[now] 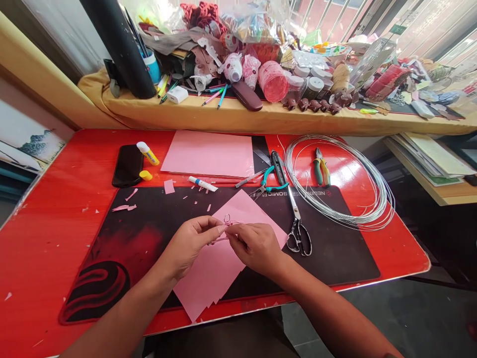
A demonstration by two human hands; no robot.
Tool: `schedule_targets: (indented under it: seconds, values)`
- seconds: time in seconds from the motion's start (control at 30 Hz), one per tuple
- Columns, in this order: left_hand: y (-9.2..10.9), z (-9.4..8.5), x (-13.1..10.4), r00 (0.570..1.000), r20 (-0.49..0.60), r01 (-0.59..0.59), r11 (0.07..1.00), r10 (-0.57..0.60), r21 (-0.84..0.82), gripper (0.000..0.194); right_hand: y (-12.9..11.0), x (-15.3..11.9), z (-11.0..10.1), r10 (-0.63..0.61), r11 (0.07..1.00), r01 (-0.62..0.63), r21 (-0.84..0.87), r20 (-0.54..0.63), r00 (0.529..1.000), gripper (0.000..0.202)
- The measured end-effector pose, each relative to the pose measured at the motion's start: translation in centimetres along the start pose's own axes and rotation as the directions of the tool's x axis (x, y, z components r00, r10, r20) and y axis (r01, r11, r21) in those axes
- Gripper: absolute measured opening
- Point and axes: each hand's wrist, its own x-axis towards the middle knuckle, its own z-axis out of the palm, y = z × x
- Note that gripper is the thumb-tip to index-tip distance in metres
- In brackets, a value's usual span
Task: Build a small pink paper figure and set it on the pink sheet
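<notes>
My left hand (192,244) and my right hand (255,244) meet above the pink paper sheets (216,278) at the middle of the black mat. Both hands pinch a small bent wire piece (227,219), which has a loop standing up between the fingertips and thin ends reaching out to the sides. Parts of the wire piece look pink; the fingers hide much of it. Scissors (296,231) lie at the right edge of the sheets, with teal-handled pliers (266,184) behind them.
A wire coil (383,199) and green-yellow pliers (321,169) lie at the right. Behind are a pink paper stack (208,153), a glue stick (148,153), a phone (127,165) and a white tube (203,183). Paper scraps (169,186) dot the mat. Crafts crowd the ledge (179,115).
</notes>
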Motion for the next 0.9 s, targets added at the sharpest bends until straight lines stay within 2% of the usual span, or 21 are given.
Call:
schedule_targets:
  seconds: [0.17,0.37,0.57,0.7,0.9]
  values:
    - [-0.20,0.05,0.18,1.000,-0.018,-0.011,1.000,0.011,0.022,0.029,0.11,-0.08,0.09,0.056,0.998,-0.057,0.019,0.040,0.998,0.022]
    - [-0.10,-0.30,0.49,0.995,-0.101,-0.013,0.997,0.021,0.074,0.028,-0.04,-0.31,-0.06,0.089,0.991,-0.088,0.105,-0.001,0.996,0.023]
    - [0.42,-0.51,0.36,0.991,-0.129,-0.023,0.991,0.040,0.130,0.026,-0.35,-0.13,-0.80,0.223,0.959,-0.209,0.193,-0.059,0.973,0.018]
    - [0.31,-0.19,0.21,0.989,-0.141,-0.030,0.989,0.050,0.144,0.028,-0.51,0.00,-0.76,0.207,0.965,-0.197,0.170,-0.040,0.978,0.017]
    - [0.22,0.19,0.06,0.994,-0.102,-0.033,0.989,0.049,0.147,0.031,-0.61,-0.08,-0.01,0.209,0.972,-0.204,0.113,-0.042,0.977,0.018]
